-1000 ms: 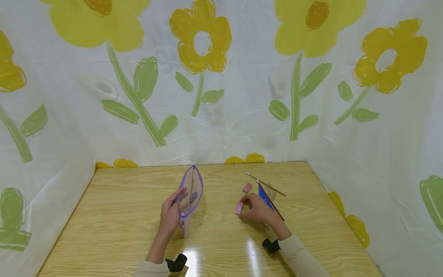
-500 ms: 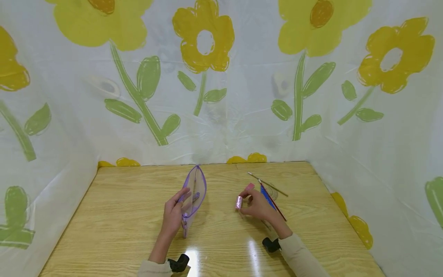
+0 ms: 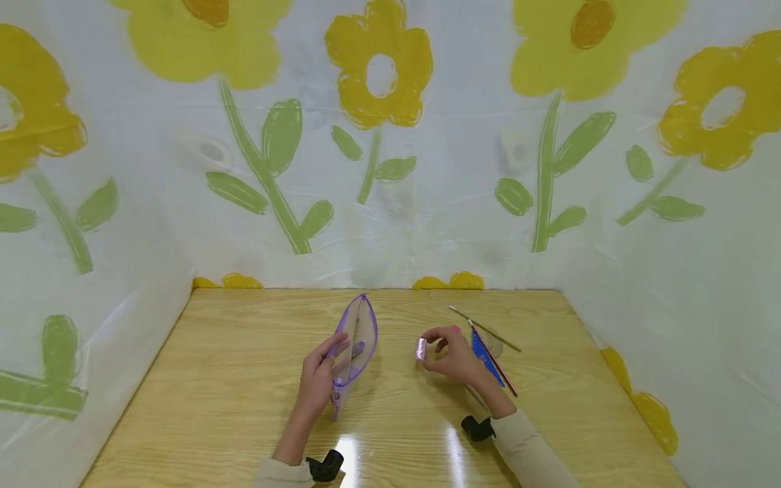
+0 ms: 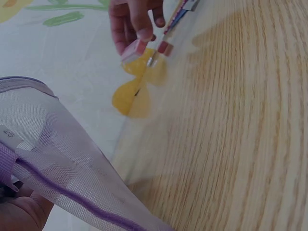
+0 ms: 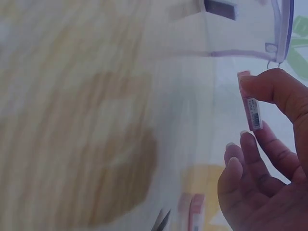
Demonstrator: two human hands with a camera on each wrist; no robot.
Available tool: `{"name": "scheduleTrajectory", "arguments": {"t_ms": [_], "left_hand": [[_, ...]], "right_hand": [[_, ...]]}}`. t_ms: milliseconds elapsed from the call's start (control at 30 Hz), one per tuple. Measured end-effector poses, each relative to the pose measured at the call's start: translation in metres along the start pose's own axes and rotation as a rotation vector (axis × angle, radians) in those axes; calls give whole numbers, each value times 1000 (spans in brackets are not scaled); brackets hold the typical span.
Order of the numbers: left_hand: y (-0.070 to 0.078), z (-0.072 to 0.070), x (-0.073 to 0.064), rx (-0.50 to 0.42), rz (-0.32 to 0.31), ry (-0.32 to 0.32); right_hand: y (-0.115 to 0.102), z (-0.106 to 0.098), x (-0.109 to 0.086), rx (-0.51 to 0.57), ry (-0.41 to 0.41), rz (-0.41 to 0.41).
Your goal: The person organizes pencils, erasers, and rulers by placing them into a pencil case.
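In the head view, my left hand (image 3: 316,383) grips one side of a purple mesh zip pouch (image 3: 368,322), which stands upright with its mouth gaping. A small dark purple item (image 3: 357,349) lies inside it. To its right, my right hand (image 3: 460,362) pinches a pink eraser (image 3: 421,349) between thumb and fingertips, above the table. The right wrist view shows a barcode label along the eraser (image 5: 251,103), with the pouch (image 5: 240,53) beyond it. A second pink eraser (image 3: 455,329) lies behind the right hand, partly covered by it.
Right of my right hand lie a gold pencil (image 3: 494,333), a red pencil (image 3: 497,362), a blue set square (image 3: 482,354) and a clear protractor (image 3: 493,343). A thin greyish item (image 3: 474,396) shows under the right wrist. Flower-printed cloth (image 3: 403,224) encloses the wooden table (image 3: 244,379).
My right hand has lifted the eraser off the table and moved it slightly left, nearer the pouch. The left hand keeps its grip on the pouch. The head view has turned a little left.
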State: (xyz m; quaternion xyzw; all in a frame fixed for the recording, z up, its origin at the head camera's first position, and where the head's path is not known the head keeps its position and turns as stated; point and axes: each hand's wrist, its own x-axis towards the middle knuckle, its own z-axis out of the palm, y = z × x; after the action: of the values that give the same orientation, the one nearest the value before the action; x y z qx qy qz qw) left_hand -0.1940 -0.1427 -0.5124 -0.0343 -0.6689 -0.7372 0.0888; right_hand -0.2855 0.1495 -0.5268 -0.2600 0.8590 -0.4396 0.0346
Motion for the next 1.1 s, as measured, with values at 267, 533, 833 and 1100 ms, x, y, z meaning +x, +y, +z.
{"name": "scheduleTrajectory", "arguments": {"t_ms": [267, 533, 833, 1100], "left_hand": [[-1, 3, -2, -10, 19, -3], [-6, 2, -2, -7, 56, 1], [-2, 4, -3, -7, 20, 1], [-1, 4, -4, -4, 21, -1]], "right_hand": [[-18, 6, 20, 31, 23, -8], [-41, 12, 41, 38, 22, -85], [-62, 13, 56, 55, 32, -141], [-71, 15, 63, 38, 41, -195]]}}
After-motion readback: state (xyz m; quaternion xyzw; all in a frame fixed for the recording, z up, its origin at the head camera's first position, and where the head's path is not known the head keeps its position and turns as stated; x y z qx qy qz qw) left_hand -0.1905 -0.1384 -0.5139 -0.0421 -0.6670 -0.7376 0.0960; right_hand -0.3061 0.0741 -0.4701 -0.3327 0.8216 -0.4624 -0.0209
